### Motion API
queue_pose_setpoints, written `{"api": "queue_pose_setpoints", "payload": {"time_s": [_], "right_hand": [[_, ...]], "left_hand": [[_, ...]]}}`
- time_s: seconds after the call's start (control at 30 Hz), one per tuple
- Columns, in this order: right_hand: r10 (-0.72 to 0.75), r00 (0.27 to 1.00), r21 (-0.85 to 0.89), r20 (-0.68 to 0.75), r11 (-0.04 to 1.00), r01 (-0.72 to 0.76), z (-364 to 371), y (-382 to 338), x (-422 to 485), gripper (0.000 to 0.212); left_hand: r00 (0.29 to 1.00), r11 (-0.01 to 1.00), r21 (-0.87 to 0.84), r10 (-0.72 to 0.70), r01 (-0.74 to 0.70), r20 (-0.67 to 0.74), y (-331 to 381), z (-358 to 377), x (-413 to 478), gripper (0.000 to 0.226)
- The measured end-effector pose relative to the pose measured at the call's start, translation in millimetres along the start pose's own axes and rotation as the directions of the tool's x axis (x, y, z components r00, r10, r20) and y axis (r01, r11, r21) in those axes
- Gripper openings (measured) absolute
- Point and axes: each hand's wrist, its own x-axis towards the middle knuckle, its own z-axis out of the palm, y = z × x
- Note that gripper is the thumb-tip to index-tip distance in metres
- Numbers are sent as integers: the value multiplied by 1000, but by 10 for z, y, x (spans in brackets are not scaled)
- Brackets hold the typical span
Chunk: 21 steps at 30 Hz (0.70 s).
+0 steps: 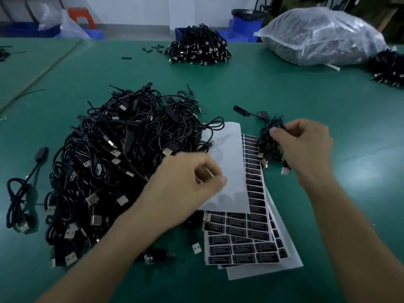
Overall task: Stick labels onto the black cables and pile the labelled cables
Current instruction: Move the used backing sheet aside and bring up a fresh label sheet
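A big loose pile of black USB cables point(113, 162) lies on the green table point(284, 88), to the left of a fanned stack of label sheets point(244, 235) printed with black labels. On top of the stack lies a mostly bare white sheet point(229, 162). My left hand point(188, 182) rests at that sheet's left edge, its curled fingers pinching the edge. My right hand point(306, 147) pinches a cable at the top of a small bundle of black cables point(267, 147) just right of the sheets.
One coiled cable point(19, 193) lies alone at the left. A second cable heap point(201, 47) sits at the far middle, a full plastic bag point(321, 38) at the far right, and more cables point(389, 66) at the right edge. Blue bins and a bucket point(247, 22) stand behind.
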Motion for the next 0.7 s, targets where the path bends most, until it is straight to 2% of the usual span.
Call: {"api": "queue_pose_setpoints", "payload": {"time_s": [0.1, 0.2, 0.3, 0.43, 0.53, 0.57, 0.63, 0.7], "right_hand": [[8, 999, -180, -33, 984, -14, 74, 26, 244, 28], [58, 998, -275, -4, 960, -57, 165, 45, 357, 24], [40, 998, -339, 47, 941, -22, 198, 30, 310, 36], [-161, 986, -507, 51, 846, 165, 201, 22, 67, 36], [-143, 981, -584, 130, 788, 193, 226, 19, -18, 39], [-122, 982, -608, 145, 772, 186, 229, 17, -11, 40], [-90, 984, -634, 154, 755, 168, 222, 41, 53, 39], [-78, 986, -618, 146, 771, 153, 214, 80, 135, 37]], "left_hand": [[992, 937, 347, 1, -46, 129, 16, 160, -57, 40], [971, 845, 512, 35, -155, 236, 30, 273, -68, 60], [973, 799, 574, 59, -179, 222, 7, 305, -62, 63], [974, 744, 628, 169, -228, 154, -4, 352, -85, 38], [962, 687, 675, 228, -270, 154, -37, 416, -84, 32], [964, 702, 663, 223, -261, 144, -48, 424, -80, 37], [979, 739, 643, 175, -203, 108, -73, 438, -75, 63], [987, 734, 660, 121, -158, 102, -89, 465, -71, 82]]}}
